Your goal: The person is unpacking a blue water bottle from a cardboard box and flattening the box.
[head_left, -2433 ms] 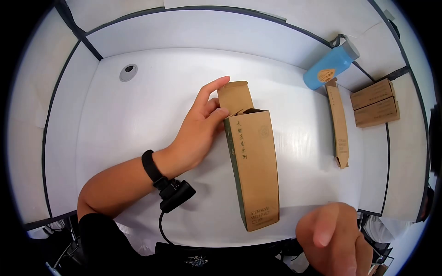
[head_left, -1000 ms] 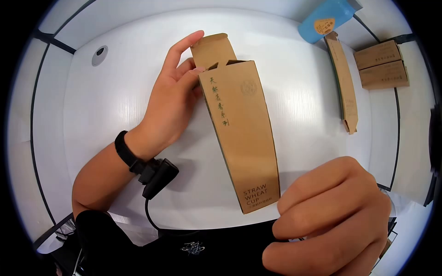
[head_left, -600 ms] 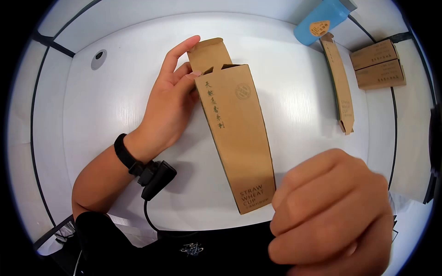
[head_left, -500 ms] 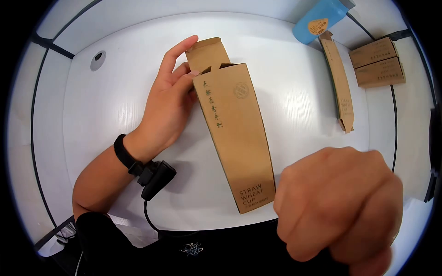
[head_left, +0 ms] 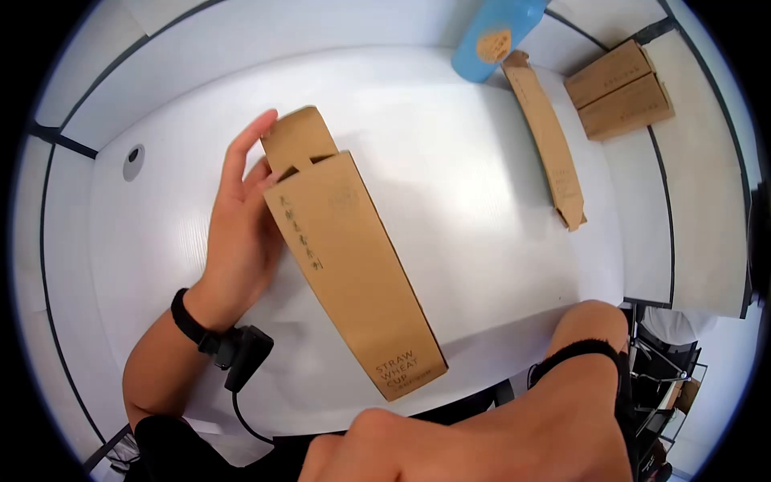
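At the centre of the frame, a long brown carton (head_left: 353, 273) is being held aslant above the white table (head_left: 474, 273), its open end pointed to the upper left, its "STRAW WHEAT CUP" print low down. At that end, the raised flap (head_left: 299, 138) is seen standing out. The carton's upper left edge is pinched by the left hand (head_left: 241, 233): the thumb is laid at the opening, the index finger is stretched up beside the flap, spread from the others, which are partly hidden behind.

At the bottom of the frame, the right hand (head_left: 401, 450) is seen from its back, below the carton; its fingertips are cut off, so whether anything is pinched cannot be told. Toward the upper right, a narrow carton (head_left: 550, 145) is laid on the table, near a blue bottle (head_left: 494, 40). Farther right, two small boxes (head_left: 618, 88) are set side by side.
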`<state>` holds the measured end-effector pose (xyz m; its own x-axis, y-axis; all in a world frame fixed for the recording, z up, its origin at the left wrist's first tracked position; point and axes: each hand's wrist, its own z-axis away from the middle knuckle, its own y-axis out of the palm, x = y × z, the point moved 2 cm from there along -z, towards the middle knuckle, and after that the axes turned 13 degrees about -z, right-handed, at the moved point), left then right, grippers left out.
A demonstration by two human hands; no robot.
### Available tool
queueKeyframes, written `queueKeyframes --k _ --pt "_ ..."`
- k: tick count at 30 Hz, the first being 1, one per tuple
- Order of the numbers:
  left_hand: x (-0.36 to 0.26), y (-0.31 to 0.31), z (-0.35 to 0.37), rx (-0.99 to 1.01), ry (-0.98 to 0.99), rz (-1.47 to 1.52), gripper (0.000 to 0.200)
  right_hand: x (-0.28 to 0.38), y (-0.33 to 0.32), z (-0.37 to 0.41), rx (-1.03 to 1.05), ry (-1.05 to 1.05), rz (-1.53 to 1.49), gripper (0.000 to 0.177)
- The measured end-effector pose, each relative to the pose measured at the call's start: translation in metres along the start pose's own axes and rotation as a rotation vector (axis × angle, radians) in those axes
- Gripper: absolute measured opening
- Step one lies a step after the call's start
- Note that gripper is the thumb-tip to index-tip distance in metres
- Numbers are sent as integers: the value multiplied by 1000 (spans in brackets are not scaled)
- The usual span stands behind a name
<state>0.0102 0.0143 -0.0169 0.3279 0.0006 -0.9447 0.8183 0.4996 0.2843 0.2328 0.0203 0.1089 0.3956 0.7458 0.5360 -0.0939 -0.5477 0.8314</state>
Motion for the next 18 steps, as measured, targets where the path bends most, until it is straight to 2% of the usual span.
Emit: queueKeyframes --k 7,8,10,11,13,14,18 --pt "5 -4 0 16 32 -57 62 -26 3 16 -27 -54 -42 24" --pt "7 -6 1 6 29 -59 62 -23 0 15 -39 -20 -48 25" --pt "7 -7 -2 35 42 -34 62 11 -12 -19 -24 253 -24 30" --pt "6 -8 -2 23 44 -37 62 15 -28 -30 -16 261 -28 30" --pt "4 -5 -1 32 50 -41 61 16 -41 -57 341 105 -128 37" --pt "2 -2 1 14 20 51 57 21 -24 -43 162 56 166 32" --pt "4 -3 -1 -16 20 43 57 53 -30 -47 477 -74 163 26"
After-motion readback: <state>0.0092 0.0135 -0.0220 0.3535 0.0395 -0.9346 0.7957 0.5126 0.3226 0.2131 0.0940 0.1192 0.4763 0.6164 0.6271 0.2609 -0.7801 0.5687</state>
